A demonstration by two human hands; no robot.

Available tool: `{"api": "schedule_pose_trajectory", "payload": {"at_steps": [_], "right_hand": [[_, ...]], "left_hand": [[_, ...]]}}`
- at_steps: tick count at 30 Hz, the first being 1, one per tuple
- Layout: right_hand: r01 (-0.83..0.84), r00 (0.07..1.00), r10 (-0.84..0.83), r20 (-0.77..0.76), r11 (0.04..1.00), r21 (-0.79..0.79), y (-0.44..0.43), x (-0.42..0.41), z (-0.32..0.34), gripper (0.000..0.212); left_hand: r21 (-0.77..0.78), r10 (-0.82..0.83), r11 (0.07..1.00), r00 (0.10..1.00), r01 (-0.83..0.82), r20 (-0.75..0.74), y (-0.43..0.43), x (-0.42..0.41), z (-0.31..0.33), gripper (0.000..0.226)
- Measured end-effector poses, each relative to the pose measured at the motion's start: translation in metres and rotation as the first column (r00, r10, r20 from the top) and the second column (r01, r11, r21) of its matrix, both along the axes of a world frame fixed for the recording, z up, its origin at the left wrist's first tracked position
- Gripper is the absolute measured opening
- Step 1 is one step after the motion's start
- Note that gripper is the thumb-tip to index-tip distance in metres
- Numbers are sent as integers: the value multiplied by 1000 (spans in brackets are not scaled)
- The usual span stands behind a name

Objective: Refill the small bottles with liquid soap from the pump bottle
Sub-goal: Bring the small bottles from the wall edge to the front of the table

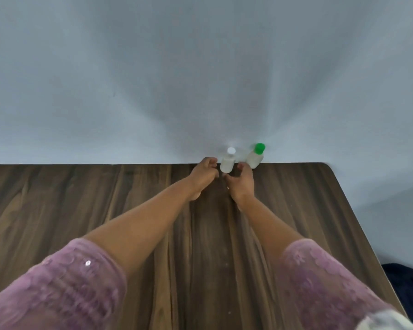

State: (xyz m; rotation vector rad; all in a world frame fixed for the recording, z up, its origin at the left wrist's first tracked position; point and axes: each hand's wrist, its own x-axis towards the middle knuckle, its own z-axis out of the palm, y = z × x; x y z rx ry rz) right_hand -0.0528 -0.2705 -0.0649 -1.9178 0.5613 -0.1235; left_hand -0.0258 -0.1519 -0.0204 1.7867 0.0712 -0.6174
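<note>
Table [81, 210] edge by the wall: white-capped bottle [227, 164] stands between my loose, empty fingers [209, 161]; I'd grip low, sparing the green-capped bottle [255, 159].

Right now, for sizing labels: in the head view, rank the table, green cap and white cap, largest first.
1. Table
2. Green cap
3. White cap, only a little smaller; both stand about equally far off.

Your left sleeve [57, 289] and right sleeve [320, 282] are mauve-pink floral lace, elbow-length; a shiny sequin [88, 263] dots the left.
</note>
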Motion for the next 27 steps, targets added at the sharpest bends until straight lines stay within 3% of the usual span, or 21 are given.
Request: {"api": "schedule_pose_trajectory", "payload": {"at_steps": [5,11,17,22,27], "right_hand": [[-90,996,88,-16,984,-157,-5,35,-14,52],[-195,981,161,-110,857,-477,-24,33,-17,40],[-258,964,253,-75,844,-470,-52,-64,-12,38],[-253,965,259,-40,880,-402,-60,-190,-13,40],[-228,974,216,-73,920,-318,-56,-307,-15,45]], "left_hand": [[30,-41,999,999,41,4,-23,33,-10,59],[65,-114,992,993,111,35,-29,31,-20,48],[116,-367,923,930,368,-29,-25,-23,-17,27],[144,-642,739,753,658,-144,-31,-107,-9,24],[125,-867,404,423,906,-262,-46,-192,12,27]]}}
